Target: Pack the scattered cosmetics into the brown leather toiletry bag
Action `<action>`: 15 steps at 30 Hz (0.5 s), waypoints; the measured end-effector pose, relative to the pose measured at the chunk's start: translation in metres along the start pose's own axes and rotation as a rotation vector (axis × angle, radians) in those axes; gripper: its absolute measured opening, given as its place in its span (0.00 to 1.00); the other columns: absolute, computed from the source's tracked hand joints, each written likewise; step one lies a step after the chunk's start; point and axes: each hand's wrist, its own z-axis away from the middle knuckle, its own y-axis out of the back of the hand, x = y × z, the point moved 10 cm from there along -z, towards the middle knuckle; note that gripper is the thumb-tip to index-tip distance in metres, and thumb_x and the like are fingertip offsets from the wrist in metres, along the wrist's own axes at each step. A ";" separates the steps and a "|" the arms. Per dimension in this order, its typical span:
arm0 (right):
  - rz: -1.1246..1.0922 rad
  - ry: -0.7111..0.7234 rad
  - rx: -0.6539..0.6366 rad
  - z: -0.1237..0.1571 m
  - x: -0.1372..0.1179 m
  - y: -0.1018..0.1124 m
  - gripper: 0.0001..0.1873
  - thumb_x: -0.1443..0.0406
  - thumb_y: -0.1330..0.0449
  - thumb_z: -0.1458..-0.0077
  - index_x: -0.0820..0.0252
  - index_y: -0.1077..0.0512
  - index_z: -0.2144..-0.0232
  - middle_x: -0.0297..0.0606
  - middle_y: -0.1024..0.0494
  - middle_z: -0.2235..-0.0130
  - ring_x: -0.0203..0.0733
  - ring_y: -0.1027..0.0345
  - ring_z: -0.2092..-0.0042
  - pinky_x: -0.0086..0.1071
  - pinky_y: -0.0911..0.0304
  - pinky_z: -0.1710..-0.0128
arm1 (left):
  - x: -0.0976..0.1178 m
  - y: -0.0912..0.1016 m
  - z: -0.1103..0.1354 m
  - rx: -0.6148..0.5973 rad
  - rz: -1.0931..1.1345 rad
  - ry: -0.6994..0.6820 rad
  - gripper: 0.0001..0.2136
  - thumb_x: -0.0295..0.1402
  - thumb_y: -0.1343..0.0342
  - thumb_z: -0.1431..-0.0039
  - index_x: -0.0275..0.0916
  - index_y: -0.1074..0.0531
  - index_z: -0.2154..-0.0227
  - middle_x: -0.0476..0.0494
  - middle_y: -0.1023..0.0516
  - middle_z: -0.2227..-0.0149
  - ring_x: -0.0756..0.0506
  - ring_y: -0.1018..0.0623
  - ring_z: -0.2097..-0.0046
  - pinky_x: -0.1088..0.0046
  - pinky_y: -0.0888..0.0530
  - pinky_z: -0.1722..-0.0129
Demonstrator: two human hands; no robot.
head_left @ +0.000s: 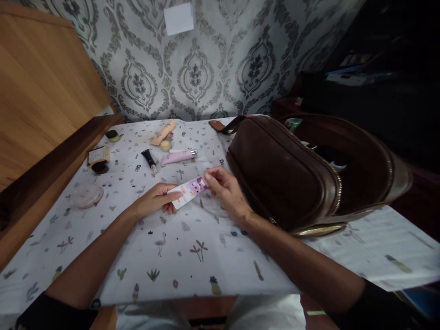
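Note:
A white tube (187, 191) with a purple cartoon print is held slantwise above the patterned cloth. My left hand (156, 200) grips its wide end, thumb lying along the front. At the other end, the fingers of my right hand (225, 189) are pinched on the tube and hide its tip. Just beyond lie a pink tube (178, 156) with a silver cap and a small black tube (149, 160). Farther back are a peach tube (164, 132) and a little round yellow pot (165, 145).
An unzipped brown leather bag (285, 169) stands to the right with things inside. Along the left are a round pink compact (86, 196), a glittery box (98, 156), a dark round lid (100, 167) and a small green jar (112, 135). A wooden panel (51, 68) rises at left.

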 end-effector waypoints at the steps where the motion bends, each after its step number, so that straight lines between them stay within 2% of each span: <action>1: -0.042 0.018 -0.015 0.001 -0.003 -0.002 0.19 0.50 0.37 0.46 0.57 0.30 0.59 0.34 0.27 0.67 0.39 0.32 0.64 0.35 0.36 0.63 | 0.000 0.001 0.000 0.008 0.006 -0.006 0.21 0.52 0.43 0.40 0.35 0.28 0.70 0.48 0.24 0.78 0.54 0.29 0.78 0.80 0.35 0.79; 4: -0.136 0.035 -0.083 0.004 -0.011 -0.009 0.23 0.55 0.37 0.45 0.53 0.31 0.48 0.40 0.23 0.54 0.45 0.30 0.52 0.41 0.34 0.51 | 0.000 0.002 0.001 0.012 0.005 -0.013 0.20 0.51 0.43 0.40 0.36 0.29 0.70 0.48 0.24 0.77 0.54 0.29 0.78 0.80 0.34 0.78; 6: -0.139 0.005 -0.102 0.005 -0.010 -0.011 0.25 0.54 0.37 0.45 0.51 0.32 0.46 0.42 0.23 0.51 0.46 0.30 0.50 0.42 0.34 0.52 | 0.000 0.000 0.001 0.004 -0.004 -0.008 0.20 0.51 0.43 0.39 0.36 0.29 0.70 0.48 0.24 0.77 0.54 0.28 0.77 0.80 0.34 0.78; 8: -0.087 -0.037 -0.082 0.004 -0.005 -0.010 0.24 0.51 0.38 0.45 0.53 0.30 0.50 0.40 0.23 0.55 0.45 0.29 0.55 0.38 0.32 0.60 | 0.000 -0.001 0.001 0.001 -0.005 0.000 0.20 0.51 0.44 0.39 0.35 0.28 0.69 0.48 0.24 0.77 0.54 0.28 0.77 0.80 0.34 0.78; 11: 0.018 -0.091 -0.035 0.002 0.005 -0.004 0.23 0.44 0.39 0.46 0.57 0.29 0.63 0.34 0.28 0.70 0.38 0.35 0.68 0.31 0.41 0.73 | -0.001 -0.002 0.001 -0.009 -0.005 0.009 0.20 0.51 0.44 0.39 0.35 0.27 0.67 0.48 0.23 0.77 0.54 0.29 0.77 0.80 0.33 0.78; 13: 0.024 -0.109 -0.017 0.001 0.009 -0.002 0.24 0.44 0.37 0.48 0.58 0.32 0.67 0.31 0.31 0.73 0.36 0.39 0.72 0.31 0.44 0.75 | -0.001 -0.002 0.001 -0.017 -0.005 0.008 0.20 0.51 0.43 0.40 0.35 0.27 0.67 0.48 0.24 0.77 0.54 0.29 0.77 0.80 0.33 0.77; 15: -0.038 -0.095 -0.003 0.001 0.007 -0.001 0.23 0.46 0.35 0.50 0.57 0.32 0.64 0.31 0.29 0.71 0.36 0.37 0.70 0.31 0.42 0.72 | -0.001 -0.001 0.001 -0.008 0.000 0.004 0.20 0.51 0.43 0.39 0.35 0.26 0.67 0.48 0.24 0.77 0.54 0.29 0.77 0.80 0.33 0.77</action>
